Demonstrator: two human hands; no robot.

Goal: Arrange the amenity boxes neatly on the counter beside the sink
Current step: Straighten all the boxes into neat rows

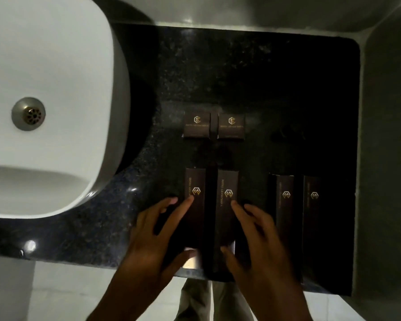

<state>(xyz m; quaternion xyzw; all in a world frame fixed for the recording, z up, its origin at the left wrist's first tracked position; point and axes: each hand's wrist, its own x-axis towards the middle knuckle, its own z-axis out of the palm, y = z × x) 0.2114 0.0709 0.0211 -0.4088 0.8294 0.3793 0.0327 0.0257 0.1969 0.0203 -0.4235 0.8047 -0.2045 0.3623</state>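
Six dark boxes on the black counter [276, 89], all at 3 o'clock of the sink [56, 93]. Two small square boxes [196, 125] [231, 126] side by side at the far row, a narrow gap between. Four long boxes nearer the front edge, standing lengthwise 12 to 6: left pair [195, 181] [227, 181] under the hands, right pair [285, 195] [313, 198] well apart at 3 o'clock, dim and hard to read.

Left hand [158, 239] spread flat over the first long box, fingertips on top near the gold logo, thumb at the near end by the counter's edge. Right hand [259, 237] likewise over the second long box, thumb at its near end. Neither closed round anything; more a pressing and nudging hold than a lift, though contact under the palms not visible.

Likely thin printed card, light and nearly hollow, so easily crushed by a hard pinch and quick to skid on polished stone. Best taken by the long side edges or pushed from the end faces, gently. Near ends close to the counter's front edge, perhaps just over it; some risk of tipping off with a careless pull toward 6 o'clock.
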